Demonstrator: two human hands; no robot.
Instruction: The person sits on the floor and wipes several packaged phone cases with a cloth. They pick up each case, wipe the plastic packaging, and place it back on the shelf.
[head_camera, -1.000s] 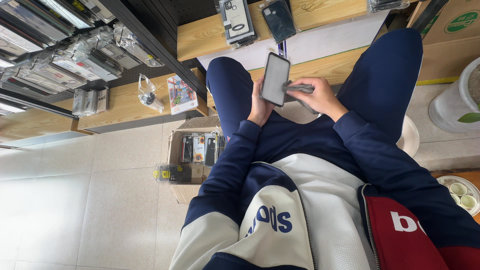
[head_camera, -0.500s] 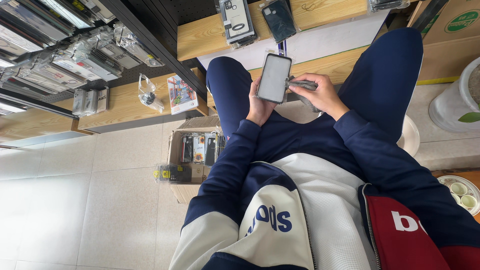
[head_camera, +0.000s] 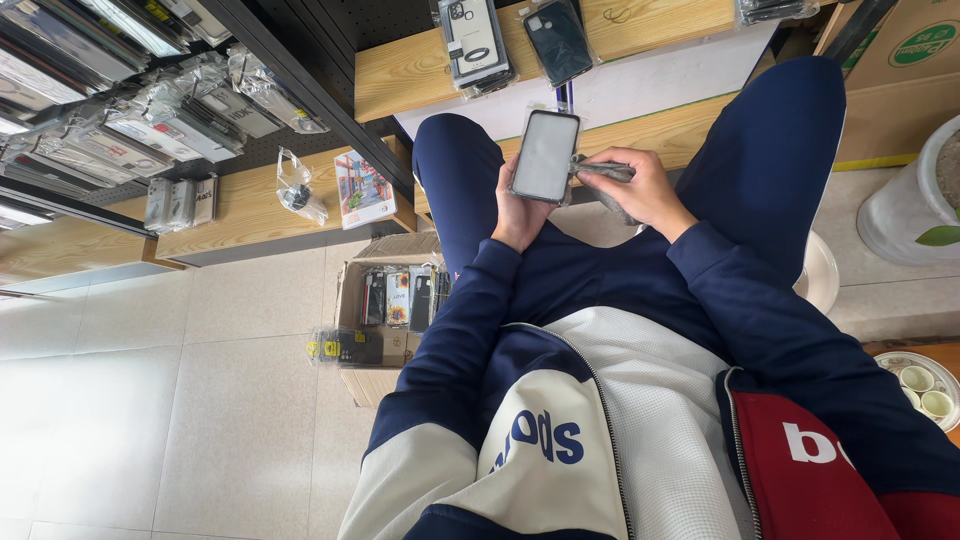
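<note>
a: change since half a second back?
b: little. phone (head_camera: 545, 156) sits the same, upright over the lap; right hand (head_camera: 640, 188) has drawn the grey cloth (head_camera: 603, 172) off a touch toward the phone's right edge.
a: hands?
b: left hand (head_camera: 520, 212) wrapped round the phone's lower end, holding it. right hand pinched shut on the cloth, cloth touching the phone's side.
a: counts?
b: one phone, one cloth, two hands. one cardboard box (head_camera: 385, 300) of cases on the floor, below-left of the phone. two packaged cases (head_camera: 478, 40) hanging above it.
a: room?
b: knees flank the phone closely; bare floor tiles (head_camera: 180, 400) open far left of it.
</note>
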